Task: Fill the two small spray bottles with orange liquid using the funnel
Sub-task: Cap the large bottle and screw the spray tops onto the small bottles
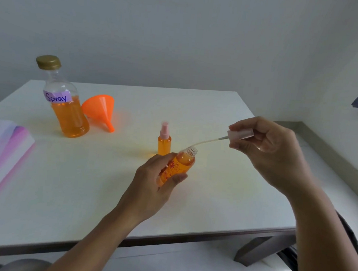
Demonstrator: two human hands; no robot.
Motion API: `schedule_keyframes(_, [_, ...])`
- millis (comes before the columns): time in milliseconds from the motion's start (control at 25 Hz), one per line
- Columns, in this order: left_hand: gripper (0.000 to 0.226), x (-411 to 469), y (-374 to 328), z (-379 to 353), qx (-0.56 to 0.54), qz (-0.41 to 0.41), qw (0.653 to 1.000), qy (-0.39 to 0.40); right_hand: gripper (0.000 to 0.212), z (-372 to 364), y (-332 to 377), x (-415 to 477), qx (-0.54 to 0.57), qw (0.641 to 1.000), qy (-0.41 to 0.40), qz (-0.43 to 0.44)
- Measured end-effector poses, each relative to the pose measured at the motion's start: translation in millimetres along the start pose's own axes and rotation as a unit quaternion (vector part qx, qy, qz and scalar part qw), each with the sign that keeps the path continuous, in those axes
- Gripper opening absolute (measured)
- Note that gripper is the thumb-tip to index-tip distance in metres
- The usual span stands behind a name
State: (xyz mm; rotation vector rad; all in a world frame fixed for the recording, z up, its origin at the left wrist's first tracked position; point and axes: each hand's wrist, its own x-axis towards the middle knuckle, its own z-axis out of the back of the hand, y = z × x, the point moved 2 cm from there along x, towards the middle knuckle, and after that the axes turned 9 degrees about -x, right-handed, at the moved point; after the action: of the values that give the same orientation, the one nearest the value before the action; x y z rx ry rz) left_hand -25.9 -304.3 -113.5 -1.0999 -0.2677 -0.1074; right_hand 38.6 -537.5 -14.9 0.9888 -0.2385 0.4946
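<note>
My left hand (151, 188) grips a small spray bottle (179, 165) full of orange liquid, tilted to the right, its threaded neck uncovered. My right hand (272, 154) pinches the pink spray head (240, 134); the tip of its thin white tube (207, 142) touches the bottle's mouth. A second small spray bottle (164, 141) stands upright just behind, filled with orange liquid and capped with its pink sprayer. The orange funnel (100, 110) lies on its side at the back left. Beside it stands the big bottle (64, 104) labelled "Spray", gold cap on, about half full of orange liquid.
The white table (86, 181) runs from the far wall to a near edge by my lap. A white and pink folded sheet (0, 156) lies at the left edge. A low ledge (329, 150) is to the right of the table.
</note>
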Motion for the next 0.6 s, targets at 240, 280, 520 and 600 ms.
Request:
schedule_keyframes(240, [0.043,3,0,0,0.011,0.005,1.000,-0.006,0.032,12,4,0,-0.008,0.999,-0.031,0.020])
schedule_keyframes(280, [0.043,3,0,0,0.010,0.004,1.000,-0.006,0.033,13,4,0,-0.012,0.999,-0.034,0.021])
schedule_keyframes(520, [0.046,3,3,2,0.016,0.004,1.000,-0.011,0.028,18,4,-1,-0.039,0.999,-0.034,0.012])
schedule_keyframes(600, [0.041,2,2,2,0.021,0.003,1.000,-0.011,0.028,11,6,-1,-0.056,0.998,-0.011,0.009])
